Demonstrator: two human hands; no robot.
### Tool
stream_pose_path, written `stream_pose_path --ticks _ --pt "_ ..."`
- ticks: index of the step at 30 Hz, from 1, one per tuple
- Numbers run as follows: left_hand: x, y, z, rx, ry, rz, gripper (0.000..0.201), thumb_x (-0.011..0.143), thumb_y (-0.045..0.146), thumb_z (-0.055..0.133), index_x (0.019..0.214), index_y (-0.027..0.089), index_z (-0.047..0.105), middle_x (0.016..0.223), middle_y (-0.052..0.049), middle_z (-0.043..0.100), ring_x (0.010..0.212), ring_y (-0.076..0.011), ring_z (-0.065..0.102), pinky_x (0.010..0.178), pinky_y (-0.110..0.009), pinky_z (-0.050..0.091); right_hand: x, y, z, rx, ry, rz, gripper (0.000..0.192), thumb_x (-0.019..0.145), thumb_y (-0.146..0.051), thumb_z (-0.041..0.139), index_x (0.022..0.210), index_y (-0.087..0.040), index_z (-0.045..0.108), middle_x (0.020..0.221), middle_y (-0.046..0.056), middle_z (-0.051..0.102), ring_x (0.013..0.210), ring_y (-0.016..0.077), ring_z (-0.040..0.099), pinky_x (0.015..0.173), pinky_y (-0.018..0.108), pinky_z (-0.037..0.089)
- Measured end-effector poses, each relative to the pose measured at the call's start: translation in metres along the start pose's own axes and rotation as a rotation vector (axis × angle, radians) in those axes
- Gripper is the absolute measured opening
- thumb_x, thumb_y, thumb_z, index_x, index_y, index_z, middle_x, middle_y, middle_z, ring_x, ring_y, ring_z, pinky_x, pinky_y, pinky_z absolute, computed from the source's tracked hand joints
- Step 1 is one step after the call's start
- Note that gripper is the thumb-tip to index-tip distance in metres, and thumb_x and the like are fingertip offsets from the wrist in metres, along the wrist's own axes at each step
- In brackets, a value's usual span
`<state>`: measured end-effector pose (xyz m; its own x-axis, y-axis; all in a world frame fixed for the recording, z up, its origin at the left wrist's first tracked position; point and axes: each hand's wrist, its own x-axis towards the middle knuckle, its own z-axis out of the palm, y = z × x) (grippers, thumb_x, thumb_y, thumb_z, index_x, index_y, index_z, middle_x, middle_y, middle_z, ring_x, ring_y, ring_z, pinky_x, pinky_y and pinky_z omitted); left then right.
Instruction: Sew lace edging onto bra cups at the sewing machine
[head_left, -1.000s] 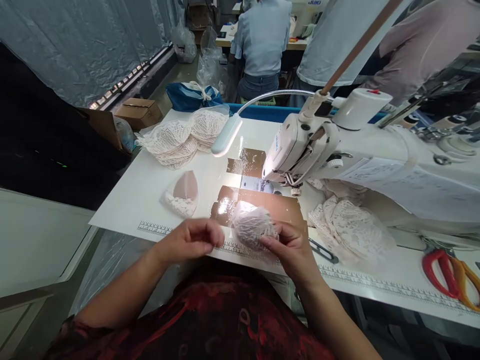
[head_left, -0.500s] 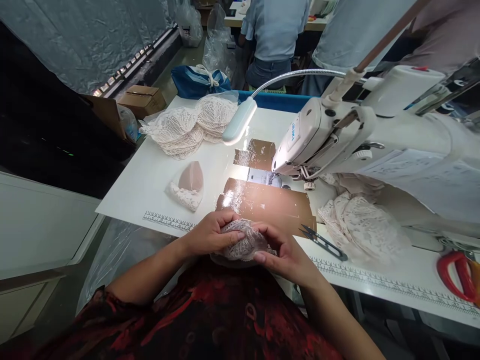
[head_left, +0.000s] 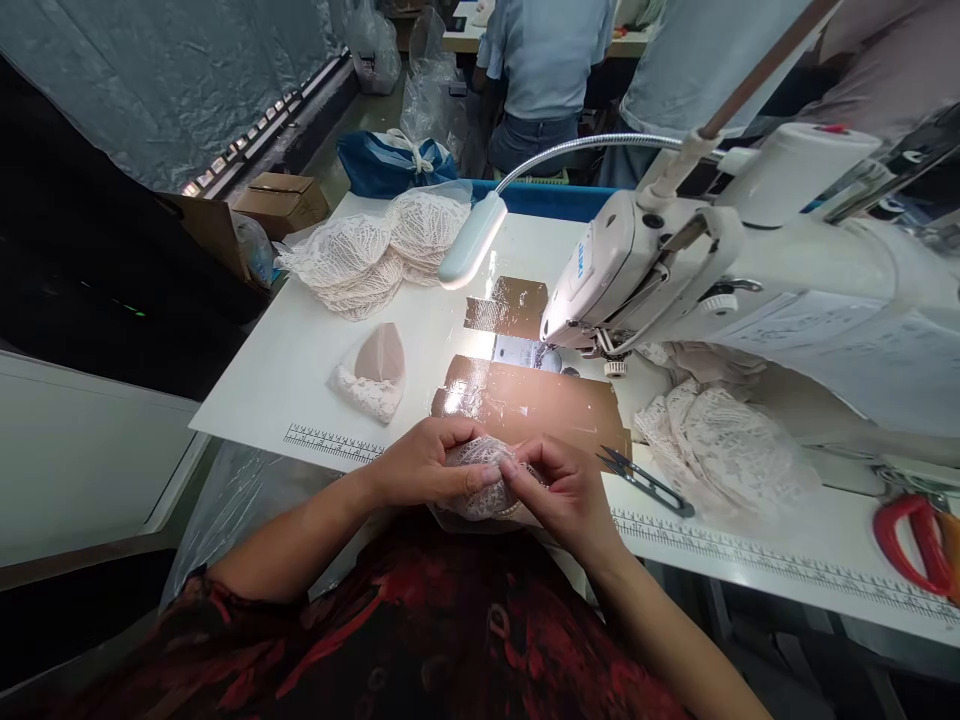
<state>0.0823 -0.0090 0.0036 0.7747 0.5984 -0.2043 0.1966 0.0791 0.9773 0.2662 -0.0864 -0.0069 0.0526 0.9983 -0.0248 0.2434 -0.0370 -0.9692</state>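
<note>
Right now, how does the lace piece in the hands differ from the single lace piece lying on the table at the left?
The held lace piece is gripped by both hands at the table edge, lace side up. The single lace piece lies untouched, showing a smooth beige lining. Both are pale lace.

On the head of the sewing machine (head_left: 675, 270) a small blue brand mark runs sideways, too small and skewed to read for sure. Along the near edge of the table (head_left: 277, 370) runs a printed ruler scale (head_left: 330, 443) with fine ticks; its numerals are too tiny to make out. No other lettering shows anywhere.
</note>
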Motion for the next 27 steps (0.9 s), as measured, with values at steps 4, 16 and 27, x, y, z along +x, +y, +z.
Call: stream_pose_path --ticks 4,16,27 --pt "0.004 -0.002 0.004 -0.021 -0.004 -0.020 0.032 0.084 0.042 0.063 0.082 0.011 0.061 0.070 0.001 0.049 0.065 -0.0095 0.044 0.055 -0.018 0.037 0.000 0.003 0.000 0.014 -0.015 0.041 0.026 0.081 -0.039 0.062 0.065 -0.018 0.056 0.055 -0.003 0.052 0.051 0.0096 0.046 0.047 0.021 0.036" --pt "0.010 -0.006 0.010 0.021 0.079 0.025 0.028 0.083 0.038 0.062 0.076 0.011 0.060 0.069 0.001 0.050 0.064 -0.0092 0.045 0.057 -0.019 0.036 0.011 0.007 -0.019 -0.013 -0.140 -0.046 0.019 0.085 -0.038 0.063 0.088 -0.020 0.065 0.081 0.001 0.065 0.072 0.0127 0.057 0.067 0.024 0.045" --pt "0.020 0.003 0.002 -0.251 -0.164 -0.074 0.028 0.078 0.036 0.071 0.086 0.010 0.062 0.076 -0.001 0.057 0.068 -0.0097 0.052 0.063 -0.020 0.043 0.014 0.001 -0.023 0.170 -0.180 0.080 0.026 0.085 -0.040 0.061 0.074 -0.017 0.059 0.065 -0.004 0.050 0.058 0.0082 0.041 0.053 0.021 0.033"
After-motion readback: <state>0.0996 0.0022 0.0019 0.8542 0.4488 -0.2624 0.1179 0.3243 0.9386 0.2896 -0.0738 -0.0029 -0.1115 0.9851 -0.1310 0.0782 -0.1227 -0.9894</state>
